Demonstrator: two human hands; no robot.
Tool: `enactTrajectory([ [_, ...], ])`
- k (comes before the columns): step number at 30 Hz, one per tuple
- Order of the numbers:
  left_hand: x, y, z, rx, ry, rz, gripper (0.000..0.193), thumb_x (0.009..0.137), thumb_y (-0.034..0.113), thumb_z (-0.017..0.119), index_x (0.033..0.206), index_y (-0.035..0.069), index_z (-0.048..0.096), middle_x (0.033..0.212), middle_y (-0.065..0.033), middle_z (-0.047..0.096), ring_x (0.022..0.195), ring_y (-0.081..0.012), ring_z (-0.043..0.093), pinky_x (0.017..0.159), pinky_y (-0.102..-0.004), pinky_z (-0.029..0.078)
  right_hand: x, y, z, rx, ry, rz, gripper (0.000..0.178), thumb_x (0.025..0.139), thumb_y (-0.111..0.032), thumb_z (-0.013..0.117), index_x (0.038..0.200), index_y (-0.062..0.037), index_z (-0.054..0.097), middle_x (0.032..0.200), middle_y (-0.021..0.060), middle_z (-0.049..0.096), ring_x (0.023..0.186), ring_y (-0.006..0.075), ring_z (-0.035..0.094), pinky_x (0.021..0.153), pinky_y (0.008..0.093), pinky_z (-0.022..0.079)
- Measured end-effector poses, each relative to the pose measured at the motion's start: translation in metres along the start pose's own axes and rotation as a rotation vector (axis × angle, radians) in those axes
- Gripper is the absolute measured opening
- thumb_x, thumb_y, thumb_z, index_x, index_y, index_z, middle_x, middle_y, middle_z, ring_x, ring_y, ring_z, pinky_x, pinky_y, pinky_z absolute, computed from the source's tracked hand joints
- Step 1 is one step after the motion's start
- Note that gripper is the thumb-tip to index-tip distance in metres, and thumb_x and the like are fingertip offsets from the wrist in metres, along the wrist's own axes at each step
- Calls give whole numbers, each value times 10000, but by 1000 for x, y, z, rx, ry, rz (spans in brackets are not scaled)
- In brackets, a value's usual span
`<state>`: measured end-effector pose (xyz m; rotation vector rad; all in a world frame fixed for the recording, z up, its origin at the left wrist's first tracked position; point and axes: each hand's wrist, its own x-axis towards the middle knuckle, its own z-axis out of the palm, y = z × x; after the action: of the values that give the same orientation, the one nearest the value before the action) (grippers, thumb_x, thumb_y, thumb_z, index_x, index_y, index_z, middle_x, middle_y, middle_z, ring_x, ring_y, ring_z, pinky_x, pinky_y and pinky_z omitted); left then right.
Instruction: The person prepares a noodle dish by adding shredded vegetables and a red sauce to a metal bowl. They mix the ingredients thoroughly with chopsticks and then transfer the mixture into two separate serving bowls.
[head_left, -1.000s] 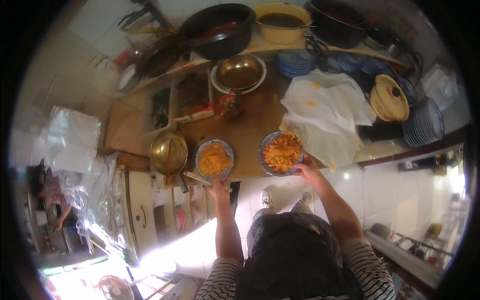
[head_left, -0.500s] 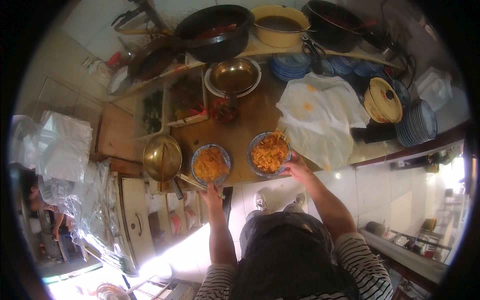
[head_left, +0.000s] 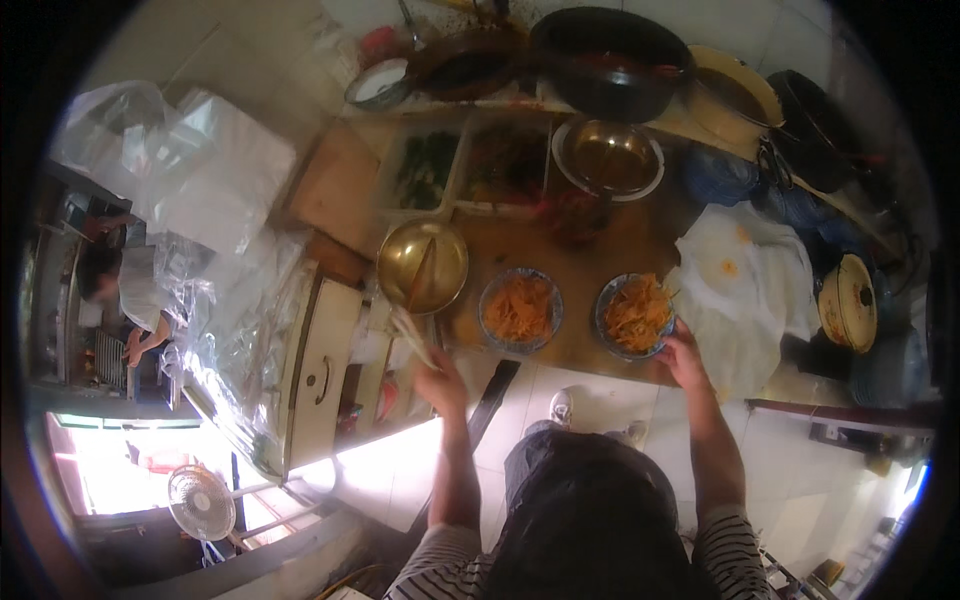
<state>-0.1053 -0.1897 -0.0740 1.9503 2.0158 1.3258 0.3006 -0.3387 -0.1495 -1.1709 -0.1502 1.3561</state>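
My right hand (head_left: 682, 355) grips the right rim of a blue-patterned bowl (head_left: 603, 330) heaped with orange shredded food (head_left: 640, 310). To its left, a similar bowl (head_left: 486, 322) with orange shreds (head_left: 522, 308) rests on the brown counter, untouched. My left hand (head_left: 440, 384) is closed round a pair of pale chopsticks (head_left: 412, 335), just off the counter's front edge and left of that bowl. Beyond the chopsticks' tips lies a brass-coloured metal bowl (head_left: 400, 262) with a long utensil (head_left: 424, 270) leaning inside it.
Behind are clear trays of greens (head_left: 425, 170) and a metal basin (head_left: 610, 160). A white cloth (head_left: 745, 300) lies at right beside a lidded cream pot (head_left: 846, 302). Large dark pots (head_left: 610, 65) line the back shelf. Plastic bags (head_left: 225, 180) hang left; another person (head_left: 140, 290) is farther off.
The view has turned left, so the counter appears farther right. My left hand has left the left bowl and moved leftward with the chopsticks. My right hand keeps its bowl.
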Motion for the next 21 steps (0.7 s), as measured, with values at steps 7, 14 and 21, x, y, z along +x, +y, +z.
enactTrajectory([
  [7, 92, -132, 46, -232, -289, -445, 182, 837, 129, 589, 920, -19, 524, 819, -148, 599, 648, -273, 585, 437, -336, 494, -3, -5, 21, -72, 88, -83, 563, 825, 83, 418, 1350, -118, 384, 1147, 72, 571, 977, 179, 603, 690, 297, 559],
  [14, 107, -145, 59, -532, -369, -602, 117, 823, 56, 588, 903, -12, 534, 710, -70, 550, 532, -160, 478, 474, -280, 403, 12, -8, 5, -217, 250, -197, 444, 802, 75, 491, 1220, -74, 507, 1084, 59, 595, 898, 157, 609, 719, 288, 540],
  [21, 88, 26, -24, -603, -359, -350, 57, 826, 62, 624, 819, 21, 585, 728, -59, 600, 645, -129, 551, 570, -236, 441, -5, 10, -9, -37, 269, -281, 369, 785, 129, 491, 1121, -22, 515, 994, 97, 599, 872, 191, 609, 755, 298, 538],
])
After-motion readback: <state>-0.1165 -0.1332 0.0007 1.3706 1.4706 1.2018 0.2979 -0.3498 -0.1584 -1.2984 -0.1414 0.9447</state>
